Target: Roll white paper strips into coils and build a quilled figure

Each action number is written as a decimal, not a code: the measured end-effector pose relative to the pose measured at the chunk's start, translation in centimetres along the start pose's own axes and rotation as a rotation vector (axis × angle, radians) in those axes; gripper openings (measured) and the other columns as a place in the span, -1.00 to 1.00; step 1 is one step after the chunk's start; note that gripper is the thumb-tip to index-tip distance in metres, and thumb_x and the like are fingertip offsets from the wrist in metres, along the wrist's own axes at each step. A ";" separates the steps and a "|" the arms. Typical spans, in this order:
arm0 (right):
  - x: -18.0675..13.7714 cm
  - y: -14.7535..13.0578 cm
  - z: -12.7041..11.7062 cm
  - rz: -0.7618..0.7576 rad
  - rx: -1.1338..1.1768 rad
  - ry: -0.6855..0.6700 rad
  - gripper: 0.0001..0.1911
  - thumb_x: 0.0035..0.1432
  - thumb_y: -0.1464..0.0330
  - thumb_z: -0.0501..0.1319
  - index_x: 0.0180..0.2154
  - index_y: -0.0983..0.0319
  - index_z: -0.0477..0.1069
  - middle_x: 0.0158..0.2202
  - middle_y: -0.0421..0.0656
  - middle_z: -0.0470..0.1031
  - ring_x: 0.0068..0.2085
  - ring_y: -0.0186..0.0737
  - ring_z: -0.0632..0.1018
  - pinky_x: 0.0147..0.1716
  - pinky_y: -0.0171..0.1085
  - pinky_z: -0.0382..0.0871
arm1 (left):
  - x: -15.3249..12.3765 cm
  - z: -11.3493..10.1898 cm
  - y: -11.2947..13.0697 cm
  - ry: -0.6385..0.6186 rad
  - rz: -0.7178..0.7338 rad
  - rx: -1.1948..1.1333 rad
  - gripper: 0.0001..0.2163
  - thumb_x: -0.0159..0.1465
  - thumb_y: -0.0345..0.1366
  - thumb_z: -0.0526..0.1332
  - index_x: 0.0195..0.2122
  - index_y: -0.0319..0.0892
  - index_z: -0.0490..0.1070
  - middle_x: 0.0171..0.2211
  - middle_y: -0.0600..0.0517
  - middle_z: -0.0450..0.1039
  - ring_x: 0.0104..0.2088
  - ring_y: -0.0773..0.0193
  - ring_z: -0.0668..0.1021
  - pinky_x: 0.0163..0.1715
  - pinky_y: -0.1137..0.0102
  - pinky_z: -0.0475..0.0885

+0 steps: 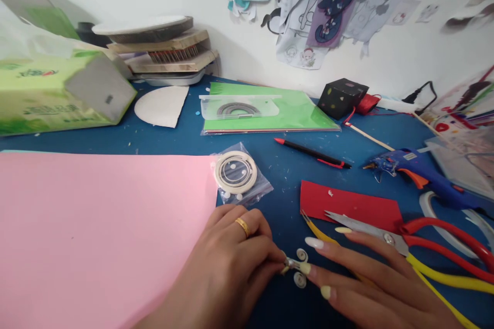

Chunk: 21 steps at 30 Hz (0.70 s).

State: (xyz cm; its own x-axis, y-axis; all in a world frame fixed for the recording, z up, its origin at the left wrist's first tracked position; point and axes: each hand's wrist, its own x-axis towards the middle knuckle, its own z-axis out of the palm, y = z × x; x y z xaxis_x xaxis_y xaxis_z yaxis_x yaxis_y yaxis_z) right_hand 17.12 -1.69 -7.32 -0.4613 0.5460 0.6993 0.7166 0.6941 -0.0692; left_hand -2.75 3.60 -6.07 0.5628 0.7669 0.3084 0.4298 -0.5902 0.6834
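Note:
My left hand (243, 252), with a gold ring on one finger, pinches a small whitish piece (292, 263) between thumb and forefinger. Its exact kind is too small to make out. My right hand (370, 277) has its fingers stretched out, one fingertip touching the other end of that piece. Two small rolled paper coils lie beside it, an upper coil (302, 255) and a lower coil (300, 280). Under the right fingers lie yellow tweezers (322, 233). Red-handled scissors (366, 229) rest by that hand, their blades over a red paper strip (347, 200).
Pink paper (108, 226) covers the left side of the blue table. A bag of paper-strip rolls (236, 172) touches its edge. Farther back are a pen (312, 153), green sheets (297, 108), a tissue pack (50, 87) and a black box (342, 97). A glue gun (420, 169) lies right.

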 end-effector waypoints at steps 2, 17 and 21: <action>0.0 0.0 0.0 -0.031 -0.007 -0.003 -0.69 0.22 0.45 -0.06 -0.41 0.14 0.41 -0.36 -0.31 0.56 -0.09 -0.38 0.47 0.09 -0.25 0.16 | -0.1 0.0 0.0 0.004 0.000 0.001 -0.87 0.12 -0.47 0.20 -0.48 -0.09 0.44 -0.48 0.11 0.38 -0.43 0.31 0.38 -0.40 0.38 0.21; -0.4 0.1 0.3 -0.063 -0.001 -0.005 -0.68 0.24 0.42 -0.12 -0.32 0.15 0.39 -0.34 -0.28 0.56 -0.08 -0.37 0.46 0.07 -0.25 0.19 | 0.0 0.0 0.0 0.014 0.008 -0.007 -0.87 0.12 -0.46 0.19 -0.48 -0.09 0.44 -0.49 0.11 0.38 -0.43 0.30 0.38 -0.41 0.38 0.21; -0.1 0.2 0.2 -0.062 0.022 -0.014 -0.69 0.24 0.42 -0.09 -0.34 0.16 0.40 -0.32 -0.29 0.55 -0.07 -0.40 0.46 0.09 -0.30 0.16 | -0.1 0.0 0.0 0.014 0.013 -0.009 -0.87 0.13 -0.46 0.19 -0.48 -0.09 0.45 -0.49 0.11 0.37 -0.44 0.30 0.37 -0.40 0.38 0.21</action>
State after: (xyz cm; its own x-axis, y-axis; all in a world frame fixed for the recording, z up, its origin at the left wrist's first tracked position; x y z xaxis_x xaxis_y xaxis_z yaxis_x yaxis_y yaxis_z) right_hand 17.15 -1.51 -7.56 -0.5119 0.5079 0.6929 0.6745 0.7371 -0.0420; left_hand -2.77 3.52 -6.11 0.5579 0.7629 0.3267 0.4164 -0.5979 0.6849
